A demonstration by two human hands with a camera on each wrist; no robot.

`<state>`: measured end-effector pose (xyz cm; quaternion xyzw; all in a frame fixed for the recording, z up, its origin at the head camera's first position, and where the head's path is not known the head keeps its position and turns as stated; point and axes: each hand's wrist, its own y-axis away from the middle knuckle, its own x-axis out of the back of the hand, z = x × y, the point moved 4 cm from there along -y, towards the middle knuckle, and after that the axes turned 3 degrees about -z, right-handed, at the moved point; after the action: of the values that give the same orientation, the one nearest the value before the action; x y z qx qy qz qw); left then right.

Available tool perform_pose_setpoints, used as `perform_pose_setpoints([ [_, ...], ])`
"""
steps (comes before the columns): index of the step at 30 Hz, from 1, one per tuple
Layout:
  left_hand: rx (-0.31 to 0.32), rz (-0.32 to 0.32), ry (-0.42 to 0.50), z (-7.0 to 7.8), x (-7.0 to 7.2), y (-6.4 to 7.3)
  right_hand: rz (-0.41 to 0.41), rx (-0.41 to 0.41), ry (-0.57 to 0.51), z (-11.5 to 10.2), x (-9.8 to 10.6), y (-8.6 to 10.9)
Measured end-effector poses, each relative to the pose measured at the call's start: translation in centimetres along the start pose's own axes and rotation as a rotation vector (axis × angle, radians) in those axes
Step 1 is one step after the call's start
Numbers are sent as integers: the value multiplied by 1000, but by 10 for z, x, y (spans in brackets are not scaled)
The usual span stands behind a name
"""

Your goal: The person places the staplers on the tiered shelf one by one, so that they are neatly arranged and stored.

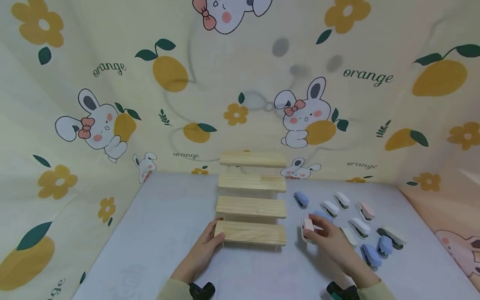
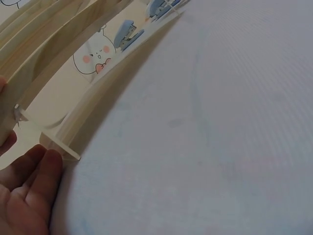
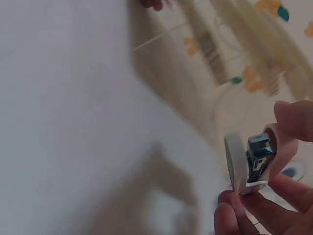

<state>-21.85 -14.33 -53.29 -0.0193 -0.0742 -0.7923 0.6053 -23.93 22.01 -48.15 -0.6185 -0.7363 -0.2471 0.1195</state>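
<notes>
A four-tier wooden display rack (image 1: 250, 207) with thin pale legs stands in the middle of the table. My left hand (image 1: 202, 246) grips the left end of its lowest board (image 1: 251, 234), thumb at the front. In the left wrist view, fingers (image 2: 46, 178) touch a leg (image 2: 61, 143) below that board. To the right of the rack, my right hand (image 1: 335, 246) pinches a small pink stapler (image 1: 308, 226) between thumb and fingers. The right wrist view shows the stapler's metal part (image 3: 259, 154) between the pink top and the pale base.
Several small staplers lie on the table at the right: blue (image 1: 301, 199), white (image 1: 341, 200), pink (image 1: 366, 211) and one pale with a dark base (image 1: 392, 237). A printed cloth (image 1: 240, 62) with rabbits and oranges hangs behind the table (image 1: 157, 233) and along its sides.
</notes>
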Motion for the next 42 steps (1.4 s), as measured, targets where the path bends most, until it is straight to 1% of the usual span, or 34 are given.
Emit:
perform_pose_setpoints([
  [3, 4, 20, -21, 2, 2, 0, 37, 90, 67, -26, 7, 0],
  [7, 31, 48, -41, 3, 5, 0, 76, 181, 143, -56, 14, -4],
  [8, 39, 51, -38, 6, 5, 1, 77, 192, 149, -62, 16, -5],
  [10, 47, 55, -29, 7, 5, 1, 79, 210, 155, -74, 18, -9],
  [12, 43, 53, -17, 7, 5, 1, 85, 231, 161, -85, 20, -14],
  [14, 44, 52, -14, 6, 4, 1, 92, 251, 157, -97, 20, -17],
  [15, 44, 53, -17, 2, 5, -1, 92, 268, 151, -102, 19, -19],
  [16, 39, 51, -16, 2, 4, 0, 95, 291, 151, -108, 18, -20],
  [20, 55, 48, -11, -1, 4, -1, 90, 371, 130, -129, 10, -26],
  [23, 65, 46, -11, -2, 4, -2, 98, 427, 133, -145, 2, -32],
  [27, 61, 47, -20, -1, 5, -3, 97, 494, 105, -164, -11, -41],
  [36, 55, 46, -13, 1, 3, 0, 85, 604, -5, -203, -48, -67],
  [42, 24, 20, 11, 2, -3, 1, 65, 616, -28, -221, -68, -86],
])
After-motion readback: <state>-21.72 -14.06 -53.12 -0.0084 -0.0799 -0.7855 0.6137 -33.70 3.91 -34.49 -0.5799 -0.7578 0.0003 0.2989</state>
